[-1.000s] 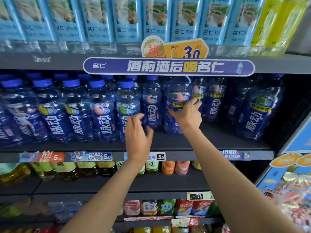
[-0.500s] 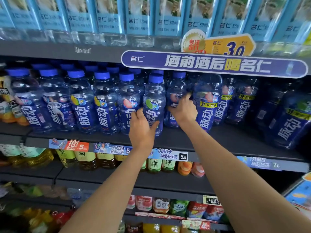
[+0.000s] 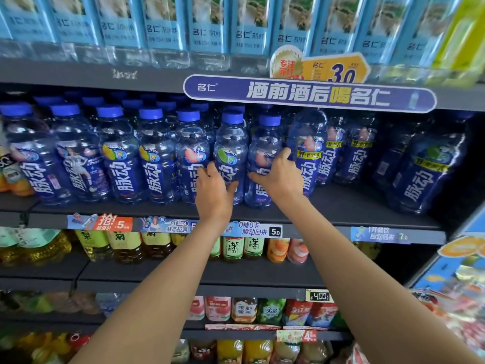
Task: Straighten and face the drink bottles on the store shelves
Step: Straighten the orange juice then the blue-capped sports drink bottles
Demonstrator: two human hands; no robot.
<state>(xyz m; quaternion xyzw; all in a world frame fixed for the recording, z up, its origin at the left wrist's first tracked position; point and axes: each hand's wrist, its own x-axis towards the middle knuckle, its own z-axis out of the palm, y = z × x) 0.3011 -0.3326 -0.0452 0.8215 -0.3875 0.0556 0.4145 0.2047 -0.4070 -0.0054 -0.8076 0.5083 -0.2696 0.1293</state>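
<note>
A row of blue-capped, blue-labelled drink bottles stands along the front of the dark middle shelf [image 3: 341,214]. My left hand [image 3: 214,190] grips the lower body of the lime-label bottle [image 3: 231,151], fingers and thumb curled round it. My right hand [image 3: 279,177] grips the peach-label bottle [image 3: 262,145] right beside it, thumb on its left side and fingers round its right. Both bottles stand upright at the shelf's front edge. Larger bottles of the same brand [image 3: 308,143] stand to the right, set further back.
The shelf above holds light blue-labelled water bottles [image 3: 207,24] behind a purple banner sign [image 3: 309,94]. Below are tea and juice bottles [image 3: 233,246] and price tags [image 3: 259,229]. A large blue bottle [image 3: 425,174] stands alone at the right. A snack display [image 3: 459,285] juts out lower right.
My right hand has moved from the larger bottle at the right onto the peach-label bottle, which now stands forward in the front row. My left hand stays on the lime-label bottle.
</note>
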